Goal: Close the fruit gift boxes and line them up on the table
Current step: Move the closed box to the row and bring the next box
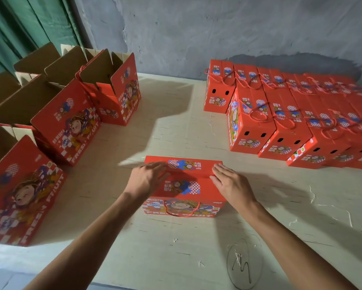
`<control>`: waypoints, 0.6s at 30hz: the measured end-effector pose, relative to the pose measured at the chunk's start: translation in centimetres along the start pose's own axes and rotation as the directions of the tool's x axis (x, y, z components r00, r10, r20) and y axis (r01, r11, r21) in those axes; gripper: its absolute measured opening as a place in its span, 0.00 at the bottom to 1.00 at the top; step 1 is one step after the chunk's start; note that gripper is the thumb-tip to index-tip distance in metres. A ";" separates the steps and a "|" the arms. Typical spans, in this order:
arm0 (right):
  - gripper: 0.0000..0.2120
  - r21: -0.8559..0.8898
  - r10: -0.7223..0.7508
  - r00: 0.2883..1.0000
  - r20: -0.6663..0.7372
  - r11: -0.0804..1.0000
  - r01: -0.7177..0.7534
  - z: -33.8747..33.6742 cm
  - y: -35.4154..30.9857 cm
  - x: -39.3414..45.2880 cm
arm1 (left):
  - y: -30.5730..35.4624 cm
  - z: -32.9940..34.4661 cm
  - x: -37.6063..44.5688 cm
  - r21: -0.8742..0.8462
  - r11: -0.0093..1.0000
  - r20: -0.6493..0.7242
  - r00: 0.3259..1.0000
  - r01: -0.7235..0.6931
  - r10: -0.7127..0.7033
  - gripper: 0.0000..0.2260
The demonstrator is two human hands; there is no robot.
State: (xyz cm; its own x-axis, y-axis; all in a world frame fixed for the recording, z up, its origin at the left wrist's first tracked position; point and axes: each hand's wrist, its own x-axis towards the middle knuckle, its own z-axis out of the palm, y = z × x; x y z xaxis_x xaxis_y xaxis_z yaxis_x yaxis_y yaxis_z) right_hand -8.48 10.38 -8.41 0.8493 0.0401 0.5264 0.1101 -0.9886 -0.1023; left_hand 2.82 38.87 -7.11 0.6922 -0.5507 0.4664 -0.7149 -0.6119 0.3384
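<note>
A red fruit gift box [184, 186] with a cartoon print stands in the middle of the table, its two top flaps folded down and a red rope handle hanging on its near face. My left hand [147, 178] lies on the left end of the top, fingers bent over the flap. My right hand [230, 183] presses flat on the right end with straight fingers. Several open boxes [65, 124] with raised flaps stand at the left. Several closed boxes [284, 122] stand in rows at the right.
The pale scratched table [176, 248] runs to a grey wall at the back. A green curtain [29, 24] hangs at the far left. The near table edge lies at the bottom left.
</note>
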 end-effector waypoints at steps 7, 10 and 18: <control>0.15 -0.027 0.040 0.999 0.016 0.999 -0.040 -0.2 -0.8 0.3 | 0.8 0.5 -0.5 0.092 0.996 -0.009 1.000 0.018 -0.017 0.07; 0.16 -0.049 0.064 0.996 0.058 0.997 -0.061 -0.4 -1.1 0.5 | 1.0 0.7 -0.2 0.129 0.992 -0.010 1.000 0.010 -0.008 0.08; 0.21 -0.196 0.157 0.964 0.215 0.974 -0.115 -0.8 -3.4 2.4 | 0.8 1.0 -0.8 0.057 0.998 0.004 1.000 0.010 -0.010 0.09</control>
State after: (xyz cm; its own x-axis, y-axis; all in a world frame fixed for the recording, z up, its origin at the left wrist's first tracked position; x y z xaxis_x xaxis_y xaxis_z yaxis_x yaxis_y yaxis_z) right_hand -7.24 13.71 -6.11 0.9470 -0.0854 0.3097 -0.0915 -0.9958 0.0052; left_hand 1.78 38.20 -8.03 0.6999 -0.5467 0.4596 -0.7011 -0.6488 0.2959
